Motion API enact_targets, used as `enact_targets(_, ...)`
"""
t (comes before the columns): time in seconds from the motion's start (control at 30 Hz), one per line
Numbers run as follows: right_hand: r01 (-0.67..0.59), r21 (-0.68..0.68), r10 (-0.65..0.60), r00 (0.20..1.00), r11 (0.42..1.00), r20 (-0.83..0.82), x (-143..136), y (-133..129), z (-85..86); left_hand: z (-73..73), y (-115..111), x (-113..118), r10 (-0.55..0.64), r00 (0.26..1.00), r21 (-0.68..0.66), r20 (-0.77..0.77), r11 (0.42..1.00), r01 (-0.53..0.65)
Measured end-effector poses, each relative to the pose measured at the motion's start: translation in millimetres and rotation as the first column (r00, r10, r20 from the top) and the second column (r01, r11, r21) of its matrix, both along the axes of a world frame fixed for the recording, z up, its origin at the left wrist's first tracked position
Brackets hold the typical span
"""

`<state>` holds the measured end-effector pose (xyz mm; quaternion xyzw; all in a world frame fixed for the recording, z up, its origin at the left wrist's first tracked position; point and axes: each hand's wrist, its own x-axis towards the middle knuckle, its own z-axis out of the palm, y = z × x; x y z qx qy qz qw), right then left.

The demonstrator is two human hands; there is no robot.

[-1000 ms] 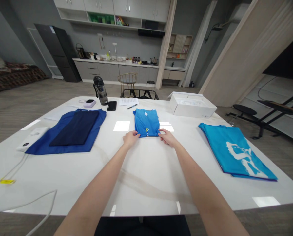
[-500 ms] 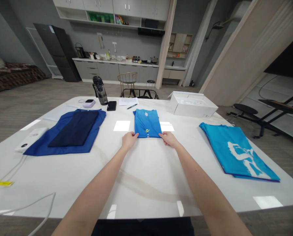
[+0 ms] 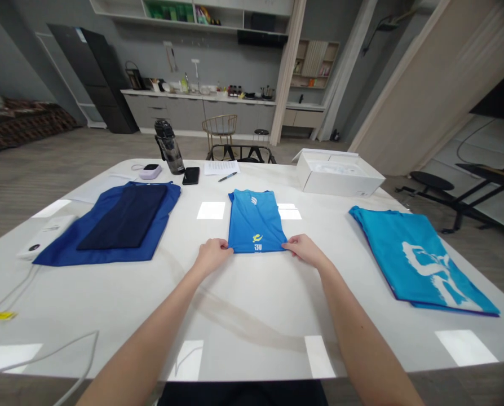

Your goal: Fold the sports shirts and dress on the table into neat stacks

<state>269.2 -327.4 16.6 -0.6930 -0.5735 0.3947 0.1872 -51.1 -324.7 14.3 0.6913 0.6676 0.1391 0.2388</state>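
The near left corner of a blue folded garment (image 3: 257, 217) is pinched between the thumb and fingers of the left hand (image 3: 213, 257); its near right corner is likewise gripped by the right hand (image 3: 305, 251). The garment is spread between and just beyond both hands. A yellow emblem (image 3: 257, 238) is printed between them, with white lettering (image 3: 258, 247) too small to be read. White tabletop (image 3: 252, 316) is seen from the hands to its near edge; a teal garment (image 3: 421, 254) is placed well right of the right hand.
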Motion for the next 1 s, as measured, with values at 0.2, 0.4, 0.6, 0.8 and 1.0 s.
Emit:
enact_targets(0.2,-0.054,-0.039,0.054,0.998,0.998,0.011,-2.5,-14.8,8.5,-1.9,-5.9,2.4,-0.002,0.990,-0.030,0.140,1.000,0.006)
enact_targets(0.4,-0.152,-0.192,0.159,0.987,0.970,0.021,7.1,-21.2,14.3,3.7,-15.2,-10.1,-0.115,0.982,-0.163,0.150,0.977,0.139)
enact_targets(0.6,-0.125,-0.079,0.122,0.991,0.989,-0.048,9.2,-18.5,7.9,7.6,-11.0,-11.9,-0.080,0.957,-0.232,0.280,0.961,0.148)
enact_targets(0.8,-0.071,0.110,0.069,0.997,0.991,0.028,1.8,-10.3,-10.0,12.6,71.5,8.3,-0.041,0.964,-0.293,0.264,0.949,0.120)
enact_targets(1.0,-0.057,0.008,0.057,0.997,0.998,-0.042,5.2,-12.1,-7.4,21.7,159.6,9.4,-0.063,0.992,-0.277,0.110,0.957,0.091)
